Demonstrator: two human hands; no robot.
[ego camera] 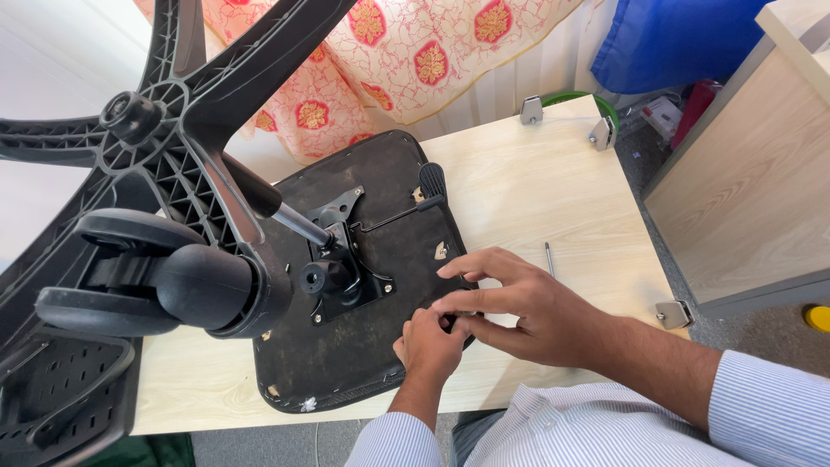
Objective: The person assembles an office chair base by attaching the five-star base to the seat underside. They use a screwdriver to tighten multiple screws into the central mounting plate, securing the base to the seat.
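At the left of the frame looms the black plastic 5-armed chair base (164, 130) with its castor wheel (130, 277). In the centre the black upturned seat pan (346, 346) lies on the pale wooden tabletop (536, 190). At its lower-right edge the left hand (430, 346) pinches closed on something too small to identify; the right hand (510, 298) rests beside it, fingers spread. Steadying the seat there while the pinching fingers work seems wise.
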